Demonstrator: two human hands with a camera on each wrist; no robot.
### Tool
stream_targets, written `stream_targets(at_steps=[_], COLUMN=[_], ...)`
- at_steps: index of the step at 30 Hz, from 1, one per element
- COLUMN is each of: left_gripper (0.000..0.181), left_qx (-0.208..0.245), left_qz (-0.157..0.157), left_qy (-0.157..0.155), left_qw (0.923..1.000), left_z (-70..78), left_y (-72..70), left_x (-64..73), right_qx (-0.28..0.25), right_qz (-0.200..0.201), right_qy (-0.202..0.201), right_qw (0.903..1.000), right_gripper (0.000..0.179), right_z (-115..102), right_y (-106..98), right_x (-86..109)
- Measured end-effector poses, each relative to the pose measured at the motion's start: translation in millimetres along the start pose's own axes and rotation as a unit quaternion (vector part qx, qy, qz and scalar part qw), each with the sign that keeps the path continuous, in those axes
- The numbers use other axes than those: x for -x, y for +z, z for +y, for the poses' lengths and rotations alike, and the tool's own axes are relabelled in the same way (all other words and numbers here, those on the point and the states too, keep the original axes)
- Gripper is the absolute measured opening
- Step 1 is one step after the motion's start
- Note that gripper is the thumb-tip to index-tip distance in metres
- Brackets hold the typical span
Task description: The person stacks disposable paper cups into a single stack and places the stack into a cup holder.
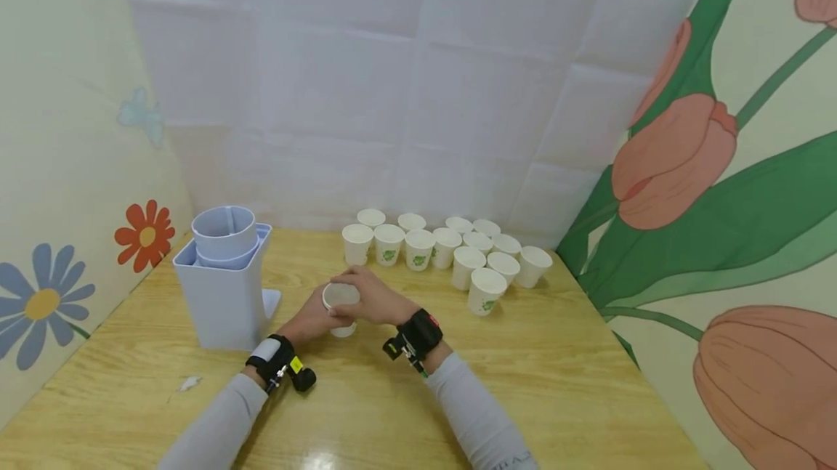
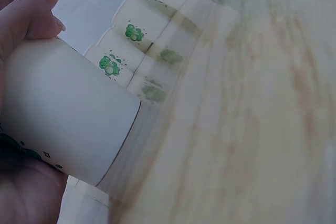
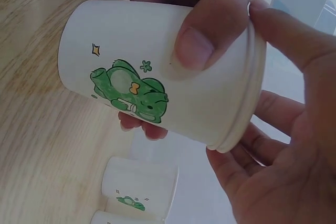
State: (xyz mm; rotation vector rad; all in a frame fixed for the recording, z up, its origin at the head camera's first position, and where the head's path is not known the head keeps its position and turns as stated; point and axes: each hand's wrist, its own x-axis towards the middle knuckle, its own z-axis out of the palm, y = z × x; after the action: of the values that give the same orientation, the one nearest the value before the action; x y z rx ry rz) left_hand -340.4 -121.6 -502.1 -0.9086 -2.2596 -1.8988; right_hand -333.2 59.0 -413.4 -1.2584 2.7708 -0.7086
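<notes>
Both hands are at a white paper cup [image 1: 341, 296], held upright over the front middle of the table. My left hand [image 1: 310, 322] grips its side; in the right wrist view, the left thumb [image 3: 195, 48] lies across the cup wall, near a printed green bear. My right hand [image 1: 381, 301] holds the rim between thumb and fingers. Its rim [image 3: 252, 77] looks doubled there, like nested cups. The cup's lower end [image 2: 118, 145] shows in the left wrist view, close to the tabletop. What lies inside the cup is hard to make out.
Several white paper cups [image 1: 418, 248] stand in rows at the back and right of the wooden table [image 1: 575, 383]. A pale blue square container [image 1: 222, 303] with a round part [image 1: 225, 234] in its top stands left. A small white scrap [image 1: 189, 383] lies front left.
</notes>
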Motion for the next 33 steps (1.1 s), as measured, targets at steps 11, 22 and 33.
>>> stream_targets(at_steps=[11,22,33], left_gripper=[0.06,0.066,0.067], left_qx=[-0.011,-0.01,-0.027], left_qz=[0.004,0.012,0.015], left_qy=[-0.022,-0.059,-0.074], left_qw=[0.9997,0.9981,0.9968], left_z=[3.4,6.9,6.6], left_y=[1.5,4.5,1.8], left_x=[-3.4,-2.2,-2.3], right_qx=[-0.025,-0.046,-0.053], right_qz=[0.004,0.01,0.066], right_qy=[0.006,0.072,0.113], right_qw=[0.9997,0.9963,0.99], right_gripper=[0.051,0.049,0.046], right_z=[4.8,25.4,60.4], right_y=[-6.4,-30.7,-77.9], right_x=[1.8,17.0,50.4])
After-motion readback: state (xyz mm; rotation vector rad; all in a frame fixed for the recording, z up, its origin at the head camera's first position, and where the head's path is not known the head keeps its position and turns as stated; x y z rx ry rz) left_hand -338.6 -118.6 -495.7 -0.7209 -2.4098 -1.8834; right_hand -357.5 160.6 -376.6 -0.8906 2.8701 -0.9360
